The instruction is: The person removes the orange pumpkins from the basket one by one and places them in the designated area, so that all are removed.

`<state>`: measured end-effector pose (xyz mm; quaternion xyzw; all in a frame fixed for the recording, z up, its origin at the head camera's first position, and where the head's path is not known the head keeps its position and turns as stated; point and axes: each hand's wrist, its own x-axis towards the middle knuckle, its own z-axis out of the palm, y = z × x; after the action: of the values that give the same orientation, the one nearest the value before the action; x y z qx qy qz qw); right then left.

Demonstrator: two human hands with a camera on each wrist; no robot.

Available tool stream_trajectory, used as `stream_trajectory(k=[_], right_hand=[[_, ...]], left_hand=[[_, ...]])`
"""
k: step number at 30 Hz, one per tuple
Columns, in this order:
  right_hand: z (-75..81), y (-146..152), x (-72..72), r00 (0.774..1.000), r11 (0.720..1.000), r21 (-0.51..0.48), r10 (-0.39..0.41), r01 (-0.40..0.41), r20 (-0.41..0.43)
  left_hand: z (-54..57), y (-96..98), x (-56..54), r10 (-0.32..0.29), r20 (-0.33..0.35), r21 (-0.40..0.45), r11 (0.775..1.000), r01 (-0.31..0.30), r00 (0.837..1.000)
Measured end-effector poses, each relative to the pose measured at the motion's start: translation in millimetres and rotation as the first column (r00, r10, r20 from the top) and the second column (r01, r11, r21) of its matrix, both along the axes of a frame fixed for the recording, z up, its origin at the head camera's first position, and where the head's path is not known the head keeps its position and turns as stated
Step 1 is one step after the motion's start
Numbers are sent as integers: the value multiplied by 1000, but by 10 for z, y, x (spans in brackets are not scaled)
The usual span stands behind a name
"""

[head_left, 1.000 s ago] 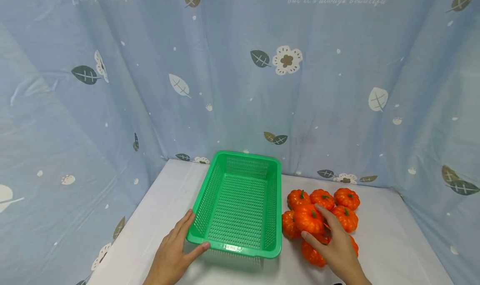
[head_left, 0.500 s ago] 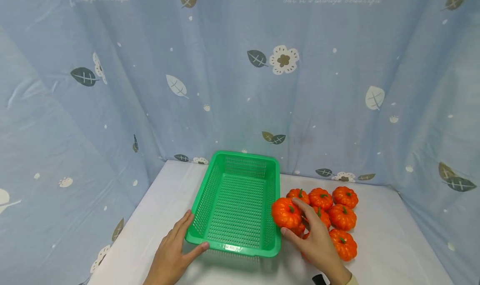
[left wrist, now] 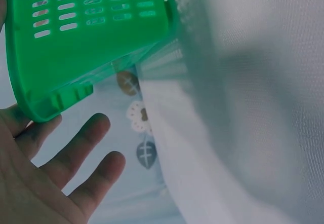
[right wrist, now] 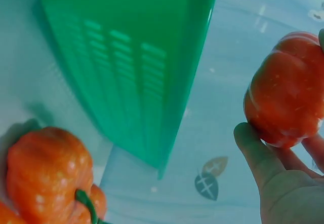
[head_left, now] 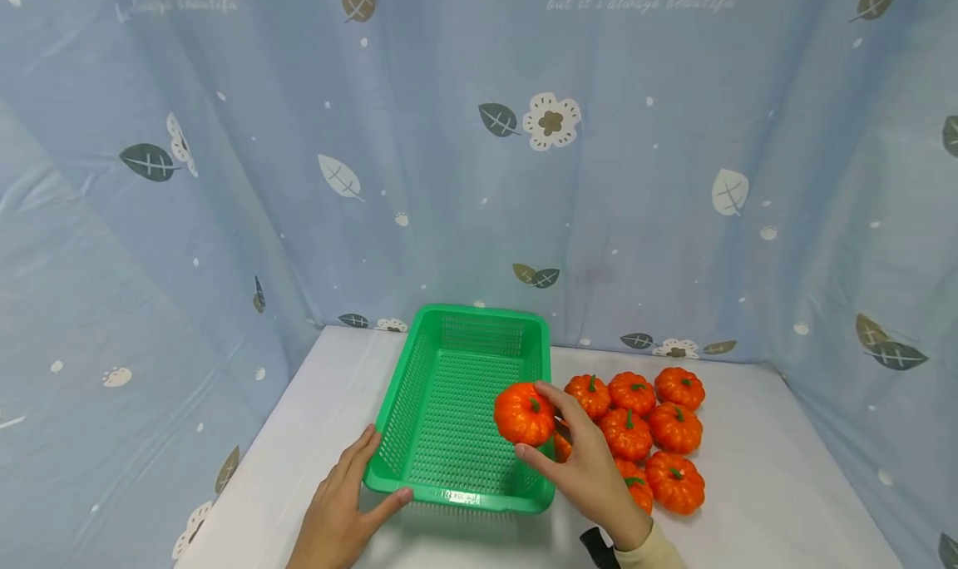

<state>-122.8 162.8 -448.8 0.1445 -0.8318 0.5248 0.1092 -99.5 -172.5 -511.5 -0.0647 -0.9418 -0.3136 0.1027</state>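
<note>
A small orange pumpkin (head_left: 521,415) with a green stem is held up in my right hand (head_left: 587,473), thumb on its near side and fingers behind. In the head view it overlaps the right part of a green plastic basket (head_left: 482,312). The right wrist view shows the same pumpkin (right wrist: 286,89) at the fingertips, beside the basket wall (right wrist: 126,46). My left hand (head_left: 338,507) rests at the basket's near left corner, thumb along the front rim and fingers against the left side. In the left wrist view those fingers (left wrist: 81,145) are spread and fairly straight.
Several more orange pumpkins (head_left: 676,426) stand grouped to the basket's right on the white table (head_left: 756,469). A blue patterned curtain (head_left: 449,178) rises behind and at both sides. A black object (head_left: 597,546) shows by the right wrist.
My right hand has carried the pumpkin left from above the group to over the basket's right side. My left hand stays at the basket corner. The head view has shifted slightly.
</note>
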Motion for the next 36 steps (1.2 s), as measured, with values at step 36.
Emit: stream_trajectory(k=[36], right_hand=[[156,-560,-583,985,995,5,99,-100,-143]], left_hand=[[-56,-25,-5,-21,-82,-11,1000,20,996]])
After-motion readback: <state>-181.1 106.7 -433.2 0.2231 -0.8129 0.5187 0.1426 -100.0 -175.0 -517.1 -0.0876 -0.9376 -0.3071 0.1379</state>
